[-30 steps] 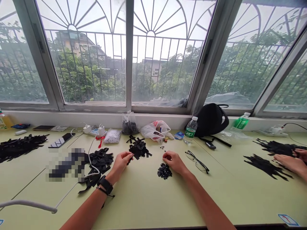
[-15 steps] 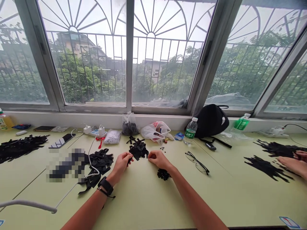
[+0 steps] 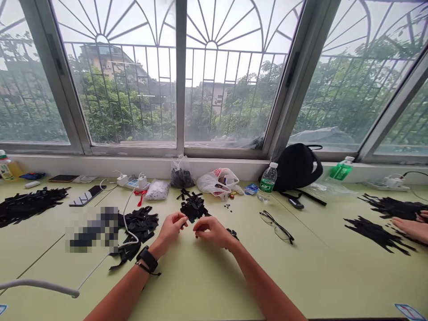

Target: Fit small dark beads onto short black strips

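Observation:
My left hand (image 3: 172, 229), with a black watch on its wrist, is closed in a pinch on a small black piece that barely shows at the fingertips. Facing it, my right hand (image 3: 210, 231) is pinched on a tiny dark piece at its fingertips. The two hands are apart. Just beyond them lies a pile of black strips (image 3: 194, 207). Small black parts (image 3: 232, 232) lie partly hidden behind my right wrist. Left of my left hand is a bigger heap of black strips (image 3: 142, 225), crossed by a white cable.
Eyeglasses (image 3: 277, 226) and a water bottle (image 3: 267, 182) stand or lie to the right. Plastic bags (image 3: 219, 183) line the window side. At the far right, another person's hands (image 3: 411, 227) touch black strips (image 3: 379, 234). A phone (image 3: 87, 196) lies left.
My right hand has moved left and slightly nearer to me, closer to my left hand. The view has shifted slightly.

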A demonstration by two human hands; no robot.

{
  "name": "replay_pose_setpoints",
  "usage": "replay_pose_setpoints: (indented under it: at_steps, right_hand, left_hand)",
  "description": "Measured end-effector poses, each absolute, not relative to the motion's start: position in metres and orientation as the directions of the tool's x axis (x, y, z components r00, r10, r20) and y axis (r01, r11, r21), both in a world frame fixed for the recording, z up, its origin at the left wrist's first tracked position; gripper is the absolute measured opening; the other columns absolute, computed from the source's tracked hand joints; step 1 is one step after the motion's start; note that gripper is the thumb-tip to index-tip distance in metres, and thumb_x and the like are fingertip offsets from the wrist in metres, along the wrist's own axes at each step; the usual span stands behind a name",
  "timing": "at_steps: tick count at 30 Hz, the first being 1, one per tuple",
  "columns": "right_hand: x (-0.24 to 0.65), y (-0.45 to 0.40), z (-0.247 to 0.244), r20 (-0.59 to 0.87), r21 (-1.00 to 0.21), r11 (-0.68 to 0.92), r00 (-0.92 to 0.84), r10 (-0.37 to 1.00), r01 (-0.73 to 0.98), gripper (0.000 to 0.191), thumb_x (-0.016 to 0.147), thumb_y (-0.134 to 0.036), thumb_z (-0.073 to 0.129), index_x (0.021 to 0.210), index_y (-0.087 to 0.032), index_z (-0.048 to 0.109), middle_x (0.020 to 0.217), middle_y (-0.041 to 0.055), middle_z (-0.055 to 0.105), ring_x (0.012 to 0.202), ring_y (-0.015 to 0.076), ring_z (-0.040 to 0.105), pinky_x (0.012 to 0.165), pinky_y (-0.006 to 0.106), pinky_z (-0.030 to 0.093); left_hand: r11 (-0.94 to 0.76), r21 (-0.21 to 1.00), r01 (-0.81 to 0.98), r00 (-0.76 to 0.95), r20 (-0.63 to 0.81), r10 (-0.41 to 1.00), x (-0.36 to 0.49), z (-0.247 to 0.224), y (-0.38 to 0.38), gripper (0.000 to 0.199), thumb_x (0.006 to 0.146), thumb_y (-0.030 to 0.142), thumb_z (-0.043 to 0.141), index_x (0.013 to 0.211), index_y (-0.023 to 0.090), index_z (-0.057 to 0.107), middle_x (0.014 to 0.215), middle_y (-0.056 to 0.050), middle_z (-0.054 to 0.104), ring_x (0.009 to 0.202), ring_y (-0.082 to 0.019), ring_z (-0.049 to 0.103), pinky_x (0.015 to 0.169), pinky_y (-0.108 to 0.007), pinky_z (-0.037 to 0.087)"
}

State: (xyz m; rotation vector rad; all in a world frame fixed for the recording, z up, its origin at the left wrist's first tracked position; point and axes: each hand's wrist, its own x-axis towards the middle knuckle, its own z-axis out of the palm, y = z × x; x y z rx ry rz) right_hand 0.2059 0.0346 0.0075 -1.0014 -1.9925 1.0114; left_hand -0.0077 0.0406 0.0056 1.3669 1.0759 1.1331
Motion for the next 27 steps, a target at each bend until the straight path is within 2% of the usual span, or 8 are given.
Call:
replay_pose_setpoints:
  at_steps: [5, 8, 11, 19, 27]
  right_hand:
    - [0.203, 0.032, 0.021, 0.267, -0.895, 0.364, -0.344, 0.900, 0.259, 0.035, 0.085, -0.052, 0.071, 0.091, -0.018, 0.076, 0.083, 0.0043, 0.073, 0.075, 0.0181, 0.064, 0.064, 0.026, 0.048]
    - [0.202, 0.032, 0.021, 0.247, -0.891, 0.365, -0.385, 0.889, 0.270, 0.041, 0.087, -0.058, 0.069, 0.086, -0.017, 0.075, 0.077, 0.0032, 0.070, 0.069, 0.0158, 0.058, 0.059, 0.024, 0.042]
    - [0.203, 0.034, 0.016, 0.236, -0.879, 0.369, -0.396, 0.887, 0.303, 0.044, 0.085, -0.060, 0.069, 0.079, -0.016, 0.072, 0.069, 0.0016, 0.064, 0.062, 0.0135, 0.051, 0.056, 0.024, 0.037]
    - [0.210, 0.040, 0.016, 0.261, -0.883, 0.354, -0.305, 0.916, 0.308, 0.048, 0.086, -0.061, 0.067, 0.069, -0.017, 0.057, 0.062, -0.0038, 0.047, 0.058, 0.0103, 0.037, 0.053, 0.024, 0.027]
    - [0.218, 0.040, 0.020, 0.220, -0.905, 0.306, -0.289, 0.931, 0.296, 0.047, 0.083, -0.060, 0.070, 0.068, -0.017, 0.056, 0.062, -0.0041, 0.046, 0.058, 0.0099, 0.035, 0.054, 0.025, 0.025]
  left_hand:
    - [-0.108, 0.994, 0.033, 0.285, 0.094, 0.954, -0.004, 0.015, 0.030, 0.027, 0.079, 0.046, 0.069, 0.077, 0.019, 0.067, 0.074, -0.004, 0.071, 0.062, -0.015, 0.055, 0.055, -0.025, 0.034]
    - [-0.156, 0.987, 0.048, 0.418, 0.122, 0.900, 0.000, 0.017, 0.023, 0.028, 0.081, 0.046, 0.071, 0.079, 0.018, 0.069, 0.073, -0.005, 0.071, 0.064, -0.016, 0.056, 0.059, -0.025, 0.037]
    - [-0.219, 0.972, 0.089, 0.467, 0.153, 0.871, 0.000, 0.015, 0.022, 0.031, 0.084, 0.048, 0.071, 0.082, 0.017, 0.072, 0.073, -0.005, 0.072, 0.066, -0.016, 0.056, 0.063, -0.025, 0.038]
    - [-0.269, 0.951, 0.152, 0.352, 0.202, 0.914, -0.008, 0.009, 0.037, 0.043, 0.088, 0.057, 0.066, 0.084, 0.015, 0.075, 0.073, -0.004, 0.071, 0.067, -0.016, 0.057, 0.064, -0.025, 0.040]
    - [-0.212, 0.971, 0.115, 0.298, 0.169, 0.939, -0.010, 0.008, 0.042, 0.047, 0.084, 0.061, 0.068, 0.073, 0.015, 0.070, 0.068, -0.004, 0.069, 0.063, -0.015, 0.054, 0.063, -0.026, 0.038]
